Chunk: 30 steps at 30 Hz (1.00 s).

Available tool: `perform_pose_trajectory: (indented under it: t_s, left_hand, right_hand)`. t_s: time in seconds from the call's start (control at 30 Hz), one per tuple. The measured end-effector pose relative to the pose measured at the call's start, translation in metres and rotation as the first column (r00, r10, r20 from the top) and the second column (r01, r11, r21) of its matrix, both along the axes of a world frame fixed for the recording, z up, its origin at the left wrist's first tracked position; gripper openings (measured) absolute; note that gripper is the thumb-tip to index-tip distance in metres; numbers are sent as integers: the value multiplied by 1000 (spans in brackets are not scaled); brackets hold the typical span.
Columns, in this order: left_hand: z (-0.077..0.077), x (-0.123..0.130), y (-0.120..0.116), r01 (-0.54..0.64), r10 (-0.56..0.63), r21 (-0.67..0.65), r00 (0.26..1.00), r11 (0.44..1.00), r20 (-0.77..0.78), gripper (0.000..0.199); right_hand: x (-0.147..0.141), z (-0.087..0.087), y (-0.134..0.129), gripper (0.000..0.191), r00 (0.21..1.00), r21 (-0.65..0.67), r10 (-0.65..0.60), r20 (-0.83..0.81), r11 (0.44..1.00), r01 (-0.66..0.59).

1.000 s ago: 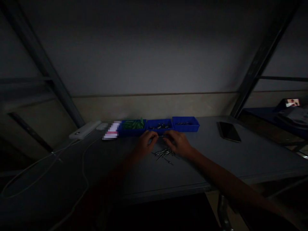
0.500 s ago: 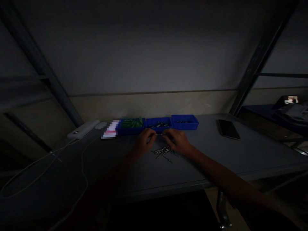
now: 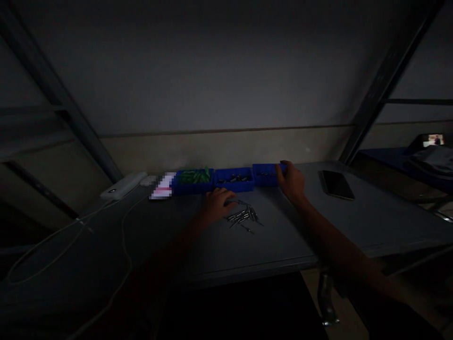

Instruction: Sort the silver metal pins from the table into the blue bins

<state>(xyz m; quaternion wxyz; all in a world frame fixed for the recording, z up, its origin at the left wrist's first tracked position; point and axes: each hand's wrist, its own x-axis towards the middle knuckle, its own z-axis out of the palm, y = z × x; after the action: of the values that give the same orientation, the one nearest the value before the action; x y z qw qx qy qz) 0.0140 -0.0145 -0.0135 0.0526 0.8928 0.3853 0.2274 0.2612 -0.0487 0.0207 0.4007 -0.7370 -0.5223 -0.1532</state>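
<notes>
My left hand (image 3: 216, 206) is low over the table, fingers and thumb apart, just left of a loose pile of thin metal pieces (image 3: 244, 216). One slim piece lies close to its fingertips, and I see nothing gripped. At the right end of the right blue bin (image 3: 260, 181), my right hand (image 3: 293, 182) reaches over the rim with thumb and forefinger spread. Its other fingers are partly hidden. Thin dark metal parts lie in that bin. The middle blue bin (image 3: 235, 186) has short metal parts in it, and the left blue bin (image 3: 191, 189) is filled with green pieces (image 3: 194, 176).
A dark phone (image 3: 336, 184) lies on the grey table (image 3: 283, 241) at right. To the left are a blurred-out bright card or screen (image 3: 163, 186), a white power strip (image 3: 123, 185) and loose white cables (image 3: 123, 236). Metal posts (image 3: 370, 99) flank the table.
My hands have parted. The slim metal piece between them has left my right hand, which has moved right to the right bin. My left hand has opened beside the pile.
</notes>
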Motion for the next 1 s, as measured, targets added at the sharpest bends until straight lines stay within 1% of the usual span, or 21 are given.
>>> perform_pose_trajectory:
  t_s: [0.03, 0.07, 0.13, 0.2, 0.27, 0.33, 0.37, 0.43, 0.53, 0.67, 0.73, 0.8, 0.87, 1.0]
  left_hand:
    - [1, 1, -1, 6, -6, -16, 999, 1000, -35, 19]
    - [2, 2, -2, 10, -12, -31, 998, 999, -61, 16]
    - [4, 3, -4, 7, -11, -44, 996, 999, -88, 12]
    - [5, 3, -7, 0, -3, -37, 996, 999, -90, 8]
    - [4, 3, -8, -7, 4, -30, 997, 1000, -82, 6]
    - [2, 2, -8, -9, 8, -25, 998, 1000, -55, 6]
    - [2, 1, -7, -12, 11, -21, 999, 1000, -34, 7]
    - [1, -1, -4, -12, 12, -4, 1000, 1000, 19, 8]
    - [0, -5, 1, -2, 1, 12, 996, 1000, 87, 9]
    - [1, -7, 2, 33, -35, 23, 989, 999, 142, 10]
    - [1, -6, 1, 23, -30, 38, 985, 999, 172, 10]
    - [2, -5, 0, -10, 1, 47, 982, 999, 191, 10]
    - [3, -4, -1, -48, 39, 45, 981, 998, 191, 11]
    - [4, -3, -1, -77, 73, 23, 987, 997, 142, 12]
  right_hand:
    - [0, -1, 0, 45, 1000, -21, 9, 4, 1000, -9]
    - [-3, -3, -1, 43, 999, -41, 47, 18, 998, -46]
    - [-19, -8, -4, 39, 979, -78, 194, 60, 979, -189]
    - [-41, -13, -8, 36, 926, -140, 366, 88, 925, -353]
    - [-59, -18, -12, 32, 846, -216, 517, 127, 847, -485]
    - [-68, -21, -15, 30, 770, -291, 617, 163, 776, -560]
    - [-69, -22, -16, 28, 741, -321, 647, 180, 750, -578]
    - [-67, -24, -17, 25, 704, -349, 678, 212, 725, -594]
    - [-63, -25, -17, 17, 665, -330, 705, 246, 706, -627]
    - [-63, -26, -15, 12, 653, -282, 719, 240, 695, -661]
    - [-65, -26, -15, 12, 654, -271, 721, 228, 692, -669]
    - [-67, -26, -16, 12, 659, -274, 716, 229, 697, -662]
    - [-68, -24, -19, 13, 679, -288, 694, 239, 718, -633]
    - [-72, -21, -22, 14, 727, -328, 644, 237, 758, -564]
